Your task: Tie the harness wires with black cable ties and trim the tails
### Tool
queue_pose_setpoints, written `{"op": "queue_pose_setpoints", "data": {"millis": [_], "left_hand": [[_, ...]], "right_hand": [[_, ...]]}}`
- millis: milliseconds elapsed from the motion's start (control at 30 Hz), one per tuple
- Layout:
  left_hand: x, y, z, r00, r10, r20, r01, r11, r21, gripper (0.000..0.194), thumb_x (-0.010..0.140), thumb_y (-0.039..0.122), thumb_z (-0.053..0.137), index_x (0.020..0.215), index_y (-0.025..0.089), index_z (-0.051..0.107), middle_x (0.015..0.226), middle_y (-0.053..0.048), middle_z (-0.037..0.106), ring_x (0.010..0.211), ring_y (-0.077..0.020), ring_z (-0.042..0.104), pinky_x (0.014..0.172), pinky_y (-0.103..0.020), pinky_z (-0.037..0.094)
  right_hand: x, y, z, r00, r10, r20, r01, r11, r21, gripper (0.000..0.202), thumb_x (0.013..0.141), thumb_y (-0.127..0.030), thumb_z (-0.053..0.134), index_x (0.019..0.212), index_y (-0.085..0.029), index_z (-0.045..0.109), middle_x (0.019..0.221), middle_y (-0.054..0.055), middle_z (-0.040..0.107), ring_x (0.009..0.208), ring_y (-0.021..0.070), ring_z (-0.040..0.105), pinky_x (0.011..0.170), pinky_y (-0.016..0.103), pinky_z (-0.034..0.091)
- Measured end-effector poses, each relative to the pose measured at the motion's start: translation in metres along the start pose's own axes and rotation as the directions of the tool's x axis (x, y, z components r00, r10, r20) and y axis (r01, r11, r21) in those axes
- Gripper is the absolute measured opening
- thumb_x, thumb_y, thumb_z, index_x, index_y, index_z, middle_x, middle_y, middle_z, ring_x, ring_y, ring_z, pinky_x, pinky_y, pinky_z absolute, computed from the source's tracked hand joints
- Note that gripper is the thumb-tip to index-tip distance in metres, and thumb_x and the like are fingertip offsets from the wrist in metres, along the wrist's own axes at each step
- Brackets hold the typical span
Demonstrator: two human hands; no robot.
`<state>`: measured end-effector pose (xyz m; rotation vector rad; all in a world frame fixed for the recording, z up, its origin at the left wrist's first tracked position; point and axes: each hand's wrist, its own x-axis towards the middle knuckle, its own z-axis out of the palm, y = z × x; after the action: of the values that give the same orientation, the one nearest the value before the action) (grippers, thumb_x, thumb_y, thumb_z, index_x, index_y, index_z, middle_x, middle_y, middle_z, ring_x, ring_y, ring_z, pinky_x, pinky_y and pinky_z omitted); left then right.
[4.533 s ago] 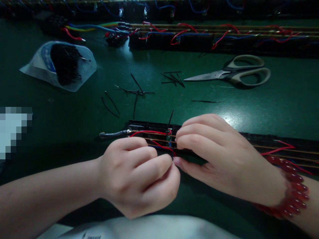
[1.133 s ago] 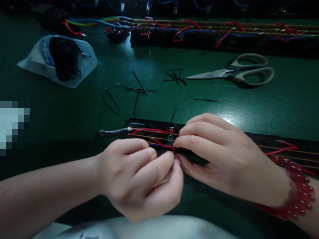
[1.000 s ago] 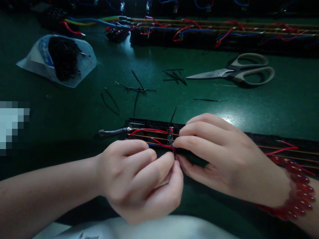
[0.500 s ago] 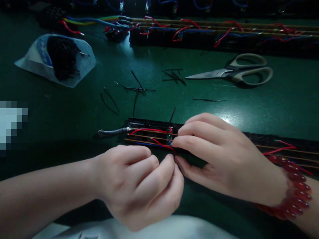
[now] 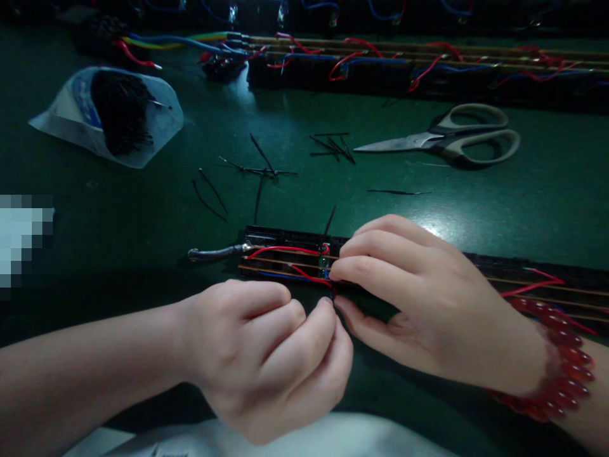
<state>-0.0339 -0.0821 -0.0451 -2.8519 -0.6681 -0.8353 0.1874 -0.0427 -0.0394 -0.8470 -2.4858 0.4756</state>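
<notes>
- Now, in the head view, the wired black bar (image 5: 280, 239) spans lower centre, under your right hand (image 5: 413, 298); a black cable tie (image 5: 330, 220) juts past its far edge.
- Your left hand (image 5: 266, 362) is curled closed; whether it pinches anything I can't tell, nor whether your right fingertips grip.
- Likely step: fine fingertip work beside the red wire (image 5: 309, 277); next calls for steadiness, sparing that wire.
</notes>
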Motion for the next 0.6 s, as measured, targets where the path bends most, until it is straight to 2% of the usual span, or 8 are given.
{"op": "queue_pose_setpoints", "data": {"millis": [200,367,600], "left_hand": [[-0.0017,0.0026,0.0017,1.0,-0.028,-0.011,0.028,1.0,0.003,0.023,0.087,0.035,0.067,0.102,0.02,0.075,0.106,-0.003,0.07,0.076,-0.0138,0.061,0.064,-0.034,0.057],[-0.0025,0.0019,0.002,1.0,-0.024,-0.009,0.024,1.0,-0.01,0.024,0.085,0.039,0.069,0.102,0.022,0.076,0.107,-0.003,0.069,0.077,-0.0135,0.062,0.066,-0.034,0.058],[-0.0062,0.0063,0.0052,0.997,-0.056,-0.044,0.056,0.998,-0.003,0.024,0.082,0.034,0.07,0.102,0.021,0.075,0.107,-0.003,0.069,0.079,-0.0144,0.061,0.067,-0.034,0.057]], "right_hand": [[-0.0009,-0.0022,-0.0003,0.999,0.035,0.002,-0.035,0.999,-0.007,0.007,0.088,-0.016,0.06,0.085,-0.016,0.067,0.088,0.008,0.07,0.083,0.0216,0.059,0.072,0.037,0.052],[0.0,-0.0027,-0.0006,0.999,0.031,-0.012,-0.031,0.999,-0.018,0.007,0.086,-0.015,0.061,0.083,-0.014,0.067,0.086,0.009,0.069,0.081,0.0214,0.057,0.071,0.036,0.051],[0.0005,-0.0015,0.0007,1.0,0.017,-0.018,-0.018,0.999,-0.041,0.008,0.089,-0.017,0.061,0.083,-0.016,0.067,0.086,0.008,0.069,0.081,0.0206,0.057,0.07,0.035,0.051]]}}
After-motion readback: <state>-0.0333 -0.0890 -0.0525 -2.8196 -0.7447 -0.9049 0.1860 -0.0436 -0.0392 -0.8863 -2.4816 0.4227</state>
